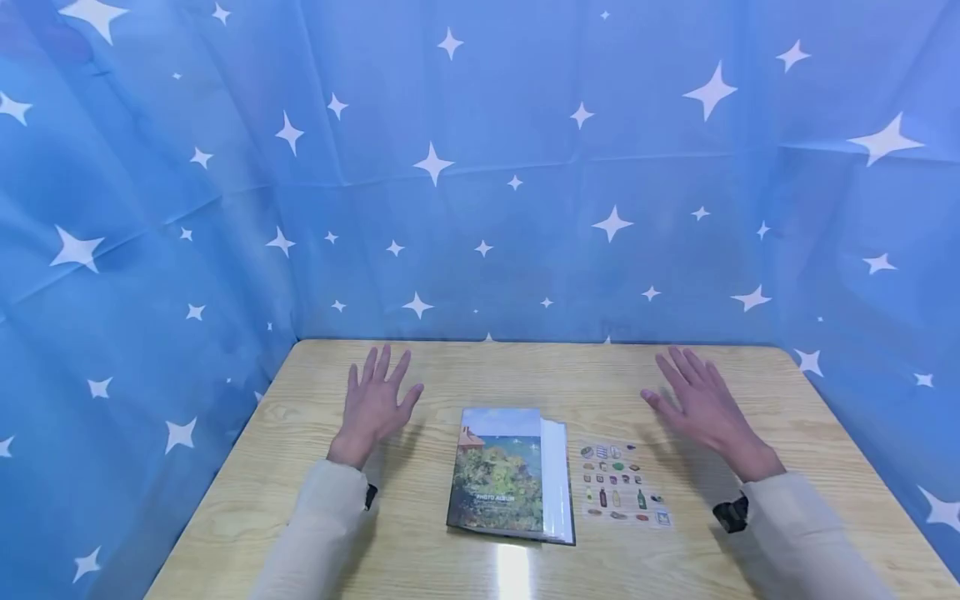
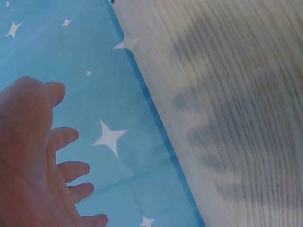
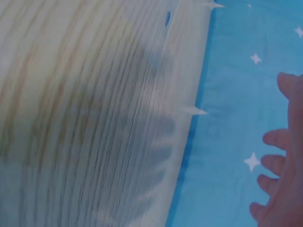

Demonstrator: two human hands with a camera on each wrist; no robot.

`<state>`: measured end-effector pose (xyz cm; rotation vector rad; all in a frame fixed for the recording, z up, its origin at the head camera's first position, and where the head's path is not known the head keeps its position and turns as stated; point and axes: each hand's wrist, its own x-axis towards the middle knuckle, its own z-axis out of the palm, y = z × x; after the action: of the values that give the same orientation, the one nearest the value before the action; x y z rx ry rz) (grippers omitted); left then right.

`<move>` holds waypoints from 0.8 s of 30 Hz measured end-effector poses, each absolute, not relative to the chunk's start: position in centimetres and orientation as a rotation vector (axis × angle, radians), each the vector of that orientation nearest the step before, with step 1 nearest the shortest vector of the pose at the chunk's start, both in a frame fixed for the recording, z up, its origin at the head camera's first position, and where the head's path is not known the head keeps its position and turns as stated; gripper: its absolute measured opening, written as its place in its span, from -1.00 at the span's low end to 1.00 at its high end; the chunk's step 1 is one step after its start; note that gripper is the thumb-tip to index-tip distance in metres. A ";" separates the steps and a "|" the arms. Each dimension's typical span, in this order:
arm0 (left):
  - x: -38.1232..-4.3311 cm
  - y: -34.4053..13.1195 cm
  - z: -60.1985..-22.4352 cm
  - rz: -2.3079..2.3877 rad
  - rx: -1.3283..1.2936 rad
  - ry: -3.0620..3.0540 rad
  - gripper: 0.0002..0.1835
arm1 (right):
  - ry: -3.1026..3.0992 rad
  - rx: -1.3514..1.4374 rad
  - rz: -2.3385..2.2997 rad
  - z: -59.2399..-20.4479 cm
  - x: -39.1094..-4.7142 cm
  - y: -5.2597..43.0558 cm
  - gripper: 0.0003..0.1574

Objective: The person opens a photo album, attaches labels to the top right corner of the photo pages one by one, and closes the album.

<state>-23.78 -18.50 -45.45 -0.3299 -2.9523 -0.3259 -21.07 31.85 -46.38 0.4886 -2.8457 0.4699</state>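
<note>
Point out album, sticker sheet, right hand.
Album [image 1: 504,475]: head view, on the front cover.
Sticker sheet [image 1: 621,485]: head view, mid-sheet, among the small printed pictures.
Right hand [image 1: 702,410]: head view, on the back of the hand.

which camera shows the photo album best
The head view: it takes in the whole photo album from above, with the painted cover and its title in sight. The left wrist and right wrist views show none of it; they look across the wood-grain table toward the star-patterned blue curtain.

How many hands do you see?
2: the left hand, left of the photo album, and the right hand, beyond and right of the sticker sheet.
</note>
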 end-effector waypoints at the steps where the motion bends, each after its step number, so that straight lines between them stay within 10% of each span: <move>1: -23.7 -18.3 -45.4 -0.330 -0.331 -2.956 -0.30 | -2.848 0.494 0.471 -46.4 -21.0 31.7 -0.07; 24: -22.2 -12.7 -45.9 -0.530 -0.455 -2.961 -0.33 | -2.931 0.651 0.577 -47.5 -20.7 27.1 0.00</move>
<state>-22.24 -12.71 -45.93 -0.4553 -2.9609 -0.5296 -20.70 27.07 -47.49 0.6509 -2.9307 0.5767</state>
